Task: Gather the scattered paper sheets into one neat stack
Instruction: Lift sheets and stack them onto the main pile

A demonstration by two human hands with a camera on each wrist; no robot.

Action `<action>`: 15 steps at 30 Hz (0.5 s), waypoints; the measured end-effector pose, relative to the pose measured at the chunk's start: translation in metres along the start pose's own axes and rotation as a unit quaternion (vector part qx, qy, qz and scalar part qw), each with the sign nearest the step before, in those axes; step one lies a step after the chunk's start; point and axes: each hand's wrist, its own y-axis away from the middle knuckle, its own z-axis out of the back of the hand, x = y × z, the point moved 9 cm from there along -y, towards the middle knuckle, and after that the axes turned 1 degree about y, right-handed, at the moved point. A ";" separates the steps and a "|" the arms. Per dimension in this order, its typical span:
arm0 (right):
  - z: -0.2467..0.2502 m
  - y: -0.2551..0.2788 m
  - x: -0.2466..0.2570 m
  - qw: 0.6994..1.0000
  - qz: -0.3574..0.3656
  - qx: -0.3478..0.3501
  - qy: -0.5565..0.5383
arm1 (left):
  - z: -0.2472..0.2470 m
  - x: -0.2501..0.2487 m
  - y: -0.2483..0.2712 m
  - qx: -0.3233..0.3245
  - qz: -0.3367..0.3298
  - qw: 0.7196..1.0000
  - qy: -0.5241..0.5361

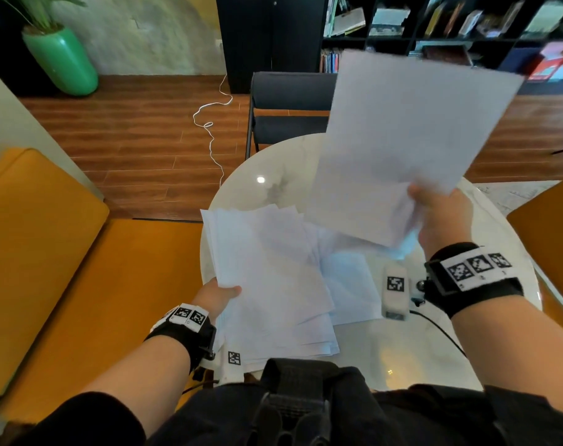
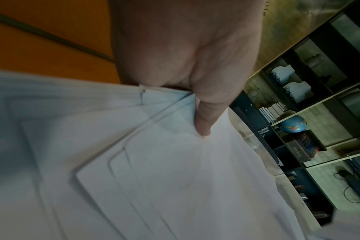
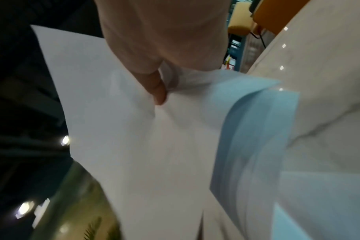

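One round white table (image 1: 273, 185): left hand (image 1: 217, 296) pinches a fanned paper pile (image 1: 270, 278) lower centre; right hand (image 1: 441, 214) grips raised sheets (image 1: 402, 140), count unclear.

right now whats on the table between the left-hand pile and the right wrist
In the head view, one loose sheet and a white tagged device lie between the pile and the right wrist.

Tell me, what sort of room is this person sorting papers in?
Probably a reading lounge or a small office. Tall black bookshelves filled with books line the far wall, a round white marble-look table stands beside orange cushioned seating, and a green ceramic plant pot sits on the wooden floor.
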 end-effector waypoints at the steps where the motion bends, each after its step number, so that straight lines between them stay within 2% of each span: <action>1: -0.006 0.000 0.007 0.999 0.003 0.025 -0.032 | 0.000 0.001 -0.001 0.001 0.000 1.000 0.004; 3: -0.025 -0.002 0.012 0.988 -0.017 0.084 -0.125 | 0.000 0.000 0.000 0.004 -0.002 1.000 0.006; 5: -0.045 -0.001 0.011 0.966 -0.042 0.137 -0.217 | 0.000 0.000 -0.001 0.005 -0.001 1.000 0.012; 9: -0.075 0.014 -0.015 0.926 -0.120 0.212 -0.289 | -0.002 0.001 0.000 0.016 -0.003 1.000 0.026; 10: -0.078 0.018 -0.029 0.922 -0.146 0.222 -0.282 | -0.002 0.000 0.001 0.017 -0.005 1.000 0.026; 12: -0.075 0.023 -0.071 0.933 -0.187 0.229 -0.206 | -0.002 -0.002 0.004 0.015 -0.010 1.000 0.013; 15: -0.053 0.032 -0.128 0.959 -0.207 0.194 0.024 | -0.002 -0.003 0.004 0.020 -0.007 1.000 0.011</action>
